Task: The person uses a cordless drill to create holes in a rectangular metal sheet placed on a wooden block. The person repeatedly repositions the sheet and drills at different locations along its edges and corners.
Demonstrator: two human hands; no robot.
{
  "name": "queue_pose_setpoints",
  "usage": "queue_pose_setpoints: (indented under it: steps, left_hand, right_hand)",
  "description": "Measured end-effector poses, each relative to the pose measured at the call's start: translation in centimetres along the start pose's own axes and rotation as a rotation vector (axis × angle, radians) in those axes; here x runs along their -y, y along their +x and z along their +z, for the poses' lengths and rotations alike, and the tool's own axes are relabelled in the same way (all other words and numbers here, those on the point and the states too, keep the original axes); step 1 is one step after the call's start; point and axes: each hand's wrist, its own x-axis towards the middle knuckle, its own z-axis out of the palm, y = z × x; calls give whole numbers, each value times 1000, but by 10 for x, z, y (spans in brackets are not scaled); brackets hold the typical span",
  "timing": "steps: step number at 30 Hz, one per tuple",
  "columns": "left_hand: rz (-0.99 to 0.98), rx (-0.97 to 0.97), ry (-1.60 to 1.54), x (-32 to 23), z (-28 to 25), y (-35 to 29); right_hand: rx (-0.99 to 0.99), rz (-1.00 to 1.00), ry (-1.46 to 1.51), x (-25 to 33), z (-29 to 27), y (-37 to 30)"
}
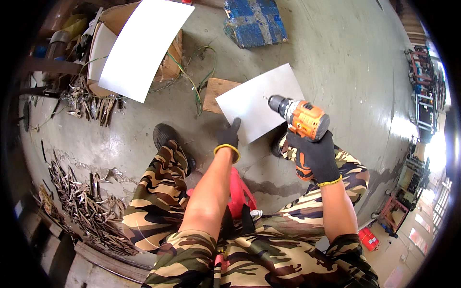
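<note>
- Right hand (321,154), in a dark glove with a yellow cuff, is wrapped around the handle of an orange-and-black drill (307,120).
- The drill's chuck points left, over the right part of a grey metal sheet (257,108); whether anything touches the surface cannot be told.
- Left hand (227,136), gloved likewise, has one digit on top of the sheet at its near left edge — whether the others close underneath cannot be told.
- The sheet lies tilted askew in front of the person, partly over a wooden board (217,94) that juts out on the left.
- Camouflage trousers (156,206) cover the spread legs, with something red (236,197) between them.
- Beyond the sheet, on the far side, sits a worn blue block (254,21).
- Far left, a white panel (144,48) rests against a cardboard box (171,61) — green wires (193,85) trail beside it.
- Near left, metal scraps (81,204) litter the floor (350,62).
</note>
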Motion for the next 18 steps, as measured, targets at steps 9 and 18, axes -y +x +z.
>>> queue_pose_setpoints:
  steps: [9, 18]
  left_hand:
    - [16, 64, -76, 36, 35, -15]
    - [182, -201, 371, -10, 27, -19]
  right_hand:
    - [141, 28, -261, -10, 31, 34]
    - [232, -93, -417, -61, 50, 61]
